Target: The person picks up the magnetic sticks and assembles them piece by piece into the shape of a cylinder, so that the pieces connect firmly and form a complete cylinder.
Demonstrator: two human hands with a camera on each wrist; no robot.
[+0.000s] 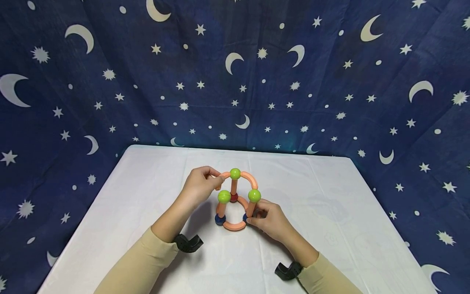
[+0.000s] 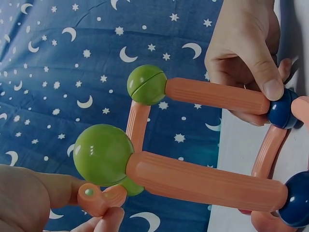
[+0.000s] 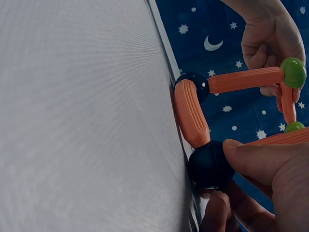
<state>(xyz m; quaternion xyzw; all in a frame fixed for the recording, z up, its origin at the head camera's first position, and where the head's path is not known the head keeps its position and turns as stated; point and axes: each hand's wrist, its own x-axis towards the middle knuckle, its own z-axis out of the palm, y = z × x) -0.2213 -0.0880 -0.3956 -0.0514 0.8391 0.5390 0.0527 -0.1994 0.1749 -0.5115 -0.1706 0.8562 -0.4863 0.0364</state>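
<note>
A toy frame of orange rods and balls stands at the middle of the white table. Three green balls top its upright rods; blue balls and a red ball sit at its base. My left hand pinches the free end of a curved orange rod at the top left of the frame. My right hand grips the base at the right, thumb and fingers round a dark blue ball under an upright rod.
A dark blue cloth with moons and stars hangs behind and beside the table. Black wrist mounts sit on both beige sleeves. The white tabletop stretches bare to the left, right and front of the frame.
</note>
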